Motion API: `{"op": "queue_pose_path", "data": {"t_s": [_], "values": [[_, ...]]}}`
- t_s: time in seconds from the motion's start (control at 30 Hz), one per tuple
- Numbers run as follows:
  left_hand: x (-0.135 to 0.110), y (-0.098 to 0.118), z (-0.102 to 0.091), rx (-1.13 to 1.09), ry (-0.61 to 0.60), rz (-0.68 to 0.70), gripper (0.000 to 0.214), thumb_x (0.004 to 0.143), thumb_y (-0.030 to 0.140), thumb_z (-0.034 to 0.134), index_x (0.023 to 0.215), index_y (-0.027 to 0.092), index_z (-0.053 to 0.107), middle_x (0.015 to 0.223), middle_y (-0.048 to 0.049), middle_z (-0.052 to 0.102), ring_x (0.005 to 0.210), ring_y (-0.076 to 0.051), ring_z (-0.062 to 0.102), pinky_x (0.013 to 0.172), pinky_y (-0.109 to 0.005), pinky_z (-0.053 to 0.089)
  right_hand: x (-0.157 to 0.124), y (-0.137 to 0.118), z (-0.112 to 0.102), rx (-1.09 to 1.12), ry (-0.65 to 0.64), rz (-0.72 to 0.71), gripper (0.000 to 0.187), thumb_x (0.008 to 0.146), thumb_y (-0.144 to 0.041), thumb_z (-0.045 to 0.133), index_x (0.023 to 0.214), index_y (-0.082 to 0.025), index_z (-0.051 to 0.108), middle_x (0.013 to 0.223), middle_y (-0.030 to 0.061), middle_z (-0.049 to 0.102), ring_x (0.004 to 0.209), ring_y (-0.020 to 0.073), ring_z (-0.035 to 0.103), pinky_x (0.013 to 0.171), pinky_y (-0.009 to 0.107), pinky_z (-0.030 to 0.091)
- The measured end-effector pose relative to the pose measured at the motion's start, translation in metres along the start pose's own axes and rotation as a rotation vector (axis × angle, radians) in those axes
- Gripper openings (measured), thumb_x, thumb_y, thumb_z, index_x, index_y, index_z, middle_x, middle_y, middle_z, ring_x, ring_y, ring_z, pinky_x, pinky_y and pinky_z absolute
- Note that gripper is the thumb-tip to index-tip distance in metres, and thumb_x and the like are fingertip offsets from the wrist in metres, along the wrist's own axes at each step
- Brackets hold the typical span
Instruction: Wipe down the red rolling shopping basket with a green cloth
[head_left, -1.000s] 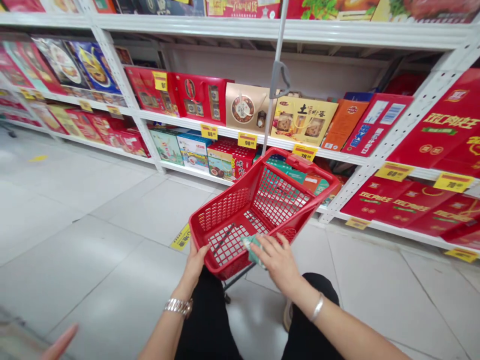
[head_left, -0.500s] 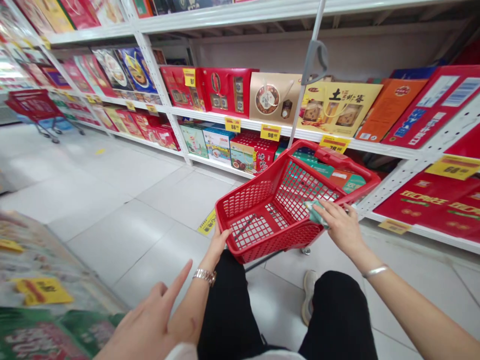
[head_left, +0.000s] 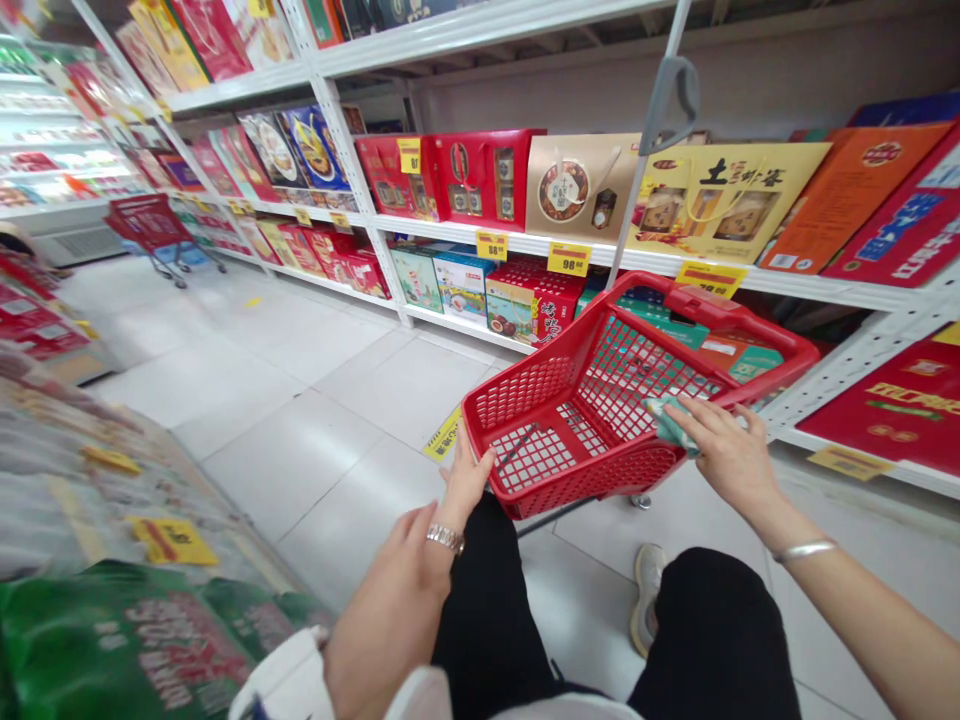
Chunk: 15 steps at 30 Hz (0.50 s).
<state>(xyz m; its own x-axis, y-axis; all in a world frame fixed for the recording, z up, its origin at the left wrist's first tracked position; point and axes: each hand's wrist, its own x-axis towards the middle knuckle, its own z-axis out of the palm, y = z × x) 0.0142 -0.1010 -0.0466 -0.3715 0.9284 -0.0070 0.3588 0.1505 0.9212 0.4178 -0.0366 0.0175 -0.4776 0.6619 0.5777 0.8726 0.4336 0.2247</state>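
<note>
A red plastic shopping basket point(head_left: 525, 375) on wheels stands tilted on the tiled floor in front of my knees, and nothing lies inside it. My left hand point(head_left: 466, 478), with a metal watch at the wrist, grips the basket's near left corner. My right hand point(head_left: 731, 455), with a bracelet at the wrist, presses a small teal cloth point(head_left: 670, 420) against the inside of the right rim, fingers closed over it. The basket's grey pull handle point(head_left: 671, 95) sticks up behind it.
Another person's hand point(head_left: 390, 620) in a white sleeve lies over my left forearm at the lower left. White shelves point(head_left: 525, 235) with boxed gift sets and yellow price tags run along the right. Packaged goods point(head_left: 112, 640) sit low on the left. A second red cart point(head_left: 150, 222) stands far down the aisle.
My right hand slid the cloth from the basket's near rim round to its right rim. The view swung left down the aisle. The other hand rose over my left forearm.
</note>
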Motion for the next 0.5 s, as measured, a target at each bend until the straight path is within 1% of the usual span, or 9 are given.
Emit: {"op": "queue_pose_path", "data": {"t_s": [0.03,0.07,0.1,0.17,0.23,0.33,0.4,0.43,0.5], "values": [[0.000,0.004,-0.004,0.150,0.021,0.067,0.084,0.089,0.047,0.062,0.164,0.022,0.032,0.171,-0.0190,0.031,0.161,-0.040,0.016,0.125,-0.068,0.002,-0.001,0.001,0.002,0.012,-0.002,0.002,0.066,0.074,0.003,0.050,0.129,-0.027,0.067,0.136,0.0100,0.071,0.118,0.0281,0.066,0.107,0.049,0.033],[0.001,0.008,-0.010,0.283,0.005,0.151,0.079,0.091,0.047,0.061,0.162,0.022,0.037,0.172,-0.0174,0.030,0.162,-0.039,0.011,0.124,-0.068,-0.006,-0.002,0.002,0.003,0.026,-0.006,0.005,0.066,0.074,0.003,0.050,0.130,-0.027,0.067,0.137,0.0103,0.070,0.119,0.0290,0.066,0.108,0.050,0.033],[0.002,0.011,-0.015,0.383,-0.046,0.236,0.074,0.091,0.047,0.060,0.160,0.024,0.042,0.171,-0.0160,0.032,0.162,-0.037,0.011,0.123,-0.067,-0.012,-0.002,0.004,0.005,0.037,-0.010,0.009,0.066,0.075,0.002,0.050,0.131,-0.027,0.068,0.137,0.0104,0.070,0.120,0.0297,0.065,0.108,0.051,0.032],[0.007,0.017,-0.026,0.470,-0.203,0.352,0.069,0.088,0.045,0.066,0.152,0.025,0.053,0.166,-0.0151,0.041,0.161,-0.037,0.019,0.121,-0.064,-0.019,-0.003,0.006,0.007,0.045,-0.016,0.013,0.065,0.076,0.002,0.050,0.132,-0.028,0.068,0.138,0.0101,0.070,0.120,0.0299,0.065,0.109,0.052,0.032],[0.012,0.021,-0.034,0.456,-0.305,0.366,0.068,0.079,0.044,0.076,0.143,0.025,0.062,0.162,-0.0165,0.047,0.158,-0.040,0.026,0.121,-0.062,-0.021,-0.002,0.010,0.009,0.036,-0.017,0.011,0.064,0.077,0.002,0.049,0.130,-0.027,0.068,0.137,0.0100,0.070,0.119,0.0290,0.065,0.109,0.051,0.031],[0.014,0.023,-0.038,0.290,-0.328,0.321,0.068,0.061,0.039,0.091,0.126,0.029,0.074,0.160,-0.0173,0.050,0.158,-0.044,0.024,0.120,-0.059,-0.025,0.000,0.015,0.012,0.022,-0.023,0.022,0.062,0.078,0.002,0.048,0.130,-0.027,0.068,0.136,0.0102,0.071,0.118,0.0281,0.065,0.109,0.051,0.030],[0.012,0.025,-0.036,0.192,-0.341,0.295,0.067,0.051,0.037,0.096,0.116,0.034,0.077,0.159,-0.0154,0.051,0.159,-0.044,0.019,0.120,-0.058,-0.026,0.001,0.017,0.012,0.020,-0.023,0.043,0.061,0.079,0.000,0.050,0.130,-0.027,0.068,0.135,0.0106,0.071,0.117,0.0289,0.065,0.109,0.052,0.029],[0.010,0.025,-0.034,0.178,-0.350,0.290,0.066,0.049,0.037,0.098,0.112,0.035,0.078,0.159,-0.0140,0.051,0.160,-0.044,0.018,0.119,-0.057,-0.027,0.002,0.017,0.012,0.020,-0.022,0.053,0.060,0.079,0.000,0.051,0.130,-0.027,0.068,0.135,0.0108,0.071,0.117,0.0293,0.064,0.109,0.053,0.029],[0.007,0.027,-0.029,0.215,-0.366,0.297,0.061,0.050,0.037,0.098,0.108,0.036,0.078,0.159,-0.0122,0.051,0.160,-0.044,0.016,0.120,-0.059,-0.026,0.004,0.012,0.008,0.021,-0.017,0.065,0.060,0.079,0.000,0.051,0.130,-0.027,0.069,0.135,0.0111,0.071,0.118,0.0297,0.063,0.109,0.053,0.028]]}}
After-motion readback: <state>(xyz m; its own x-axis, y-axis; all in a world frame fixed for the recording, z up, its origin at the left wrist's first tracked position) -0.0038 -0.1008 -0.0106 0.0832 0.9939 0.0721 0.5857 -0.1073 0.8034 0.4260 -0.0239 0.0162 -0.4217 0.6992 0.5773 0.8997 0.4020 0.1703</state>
